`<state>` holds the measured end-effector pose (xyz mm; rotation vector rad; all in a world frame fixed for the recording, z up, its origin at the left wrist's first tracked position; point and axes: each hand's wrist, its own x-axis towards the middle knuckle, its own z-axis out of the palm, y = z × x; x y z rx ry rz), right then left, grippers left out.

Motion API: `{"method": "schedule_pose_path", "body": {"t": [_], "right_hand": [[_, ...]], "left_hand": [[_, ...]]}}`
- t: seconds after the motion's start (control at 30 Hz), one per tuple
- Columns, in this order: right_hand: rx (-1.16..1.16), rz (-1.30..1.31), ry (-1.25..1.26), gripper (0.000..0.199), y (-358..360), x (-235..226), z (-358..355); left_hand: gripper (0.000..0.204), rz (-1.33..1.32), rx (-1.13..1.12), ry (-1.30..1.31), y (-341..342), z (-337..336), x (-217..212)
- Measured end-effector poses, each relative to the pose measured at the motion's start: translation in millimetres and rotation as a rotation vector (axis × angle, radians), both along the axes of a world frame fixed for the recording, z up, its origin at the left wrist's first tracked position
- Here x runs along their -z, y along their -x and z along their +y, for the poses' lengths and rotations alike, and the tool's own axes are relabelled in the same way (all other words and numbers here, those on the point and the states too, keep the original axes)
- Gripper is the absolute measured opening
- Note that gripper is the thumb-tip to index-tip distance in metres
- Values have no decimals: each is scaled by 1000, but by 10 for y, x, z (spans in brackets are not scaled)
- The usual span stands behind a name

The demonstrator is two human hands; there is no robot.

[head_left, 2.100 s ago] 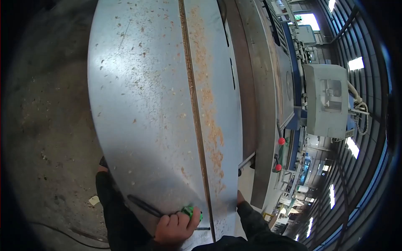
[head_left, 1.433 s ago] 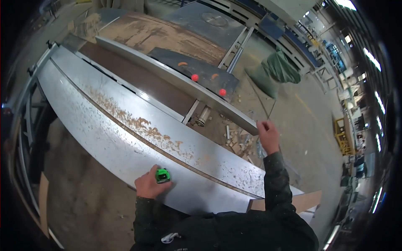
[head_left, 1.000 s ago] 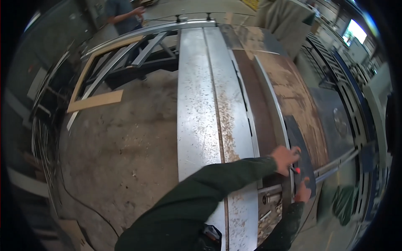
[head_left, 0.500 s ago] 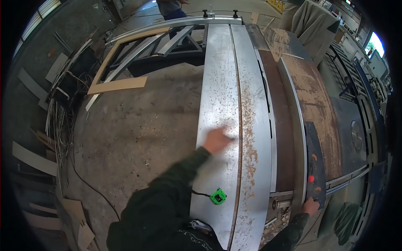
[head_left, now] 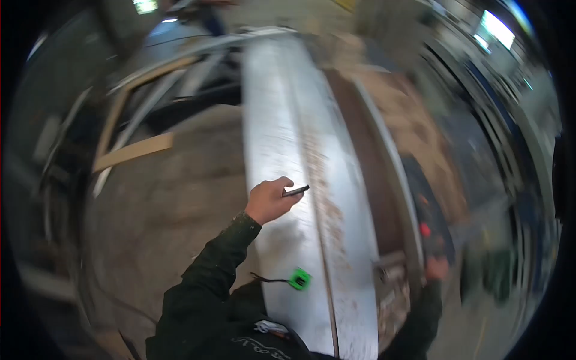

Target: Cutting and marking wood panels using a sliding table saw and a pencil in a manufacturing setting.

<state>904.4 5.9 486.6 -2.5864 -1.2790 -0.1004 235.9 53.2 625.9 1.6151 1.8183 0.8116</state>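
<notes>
My left hand (head_left: 271,199) is closed on a short, dark, pen-like stick (head_left: 297,191), whose far end points right. The hand hovers over the long pale metal table (head_left: 276,120) of a machine, which has a slot running lengthwise and sawdust beside it. Nearer to me, a green tape measure (head_left: 299,279) with a black strap lies on this table. At the right, my right hand (head_left: 437,268) is at the near end of a dark panel (head_left: 429,210) with a red button; motion blur hides its fingers.
An upright fence (head_left: 387,147) runs along the right, beside a worn brown board (head_left: 414,120). At the far left is a metal frame with a wooden strip (head_left: 133,152) on it. Another person (head_left: 211,21) stands beyond the table. Sawdust and offcuts (head_left: 393,300) lie below, near the right hand.
The view has swung, so the table appears farther left and most of it is blurred. My left hand, smeared before, now shows clearly with the dark stick. My right hand stays by the panel's near end.
</notes>
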Motion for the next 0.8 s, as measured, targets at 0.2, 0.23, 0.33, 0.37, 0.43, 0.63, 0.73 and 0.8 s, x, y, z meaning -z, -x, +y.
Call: {"method": "schedule_pose_path", "body": {"t": [0.2,0.23,0.33,0.37,0.43,0.63,0.73,0.8], "right_hand": [[-658,546,102,56,-478,-437,1107],[-622,541,98,56,-894,-447,1112],[-291,293,182,63,-1875,-327,1081],[-204,159,91,70,-2020,-292,1109],[69,157,-322,73,-1923,-307,1189],[-100,690,-311,60,-2631,1053,1735],[-75,667,-570,51,-2826,1338,1978],[-46,672,-738,48,-2893,1396,2047]], "left_hand": [[34,62,572,-289,-2719,1417,612],[34,125,637,-364,-3236,1625,751],[36,194,815,-423,-4333,2163,872],[40,275,835,-388,-4565,2290,942],[50,447,873,-295,-4846,2530,1106],[42,783,761,-175,-4955,3335,1295],[34,725,810,-330,-4973,3525,1574],[34,770,822,-252,-5205,3644,1547]]}}
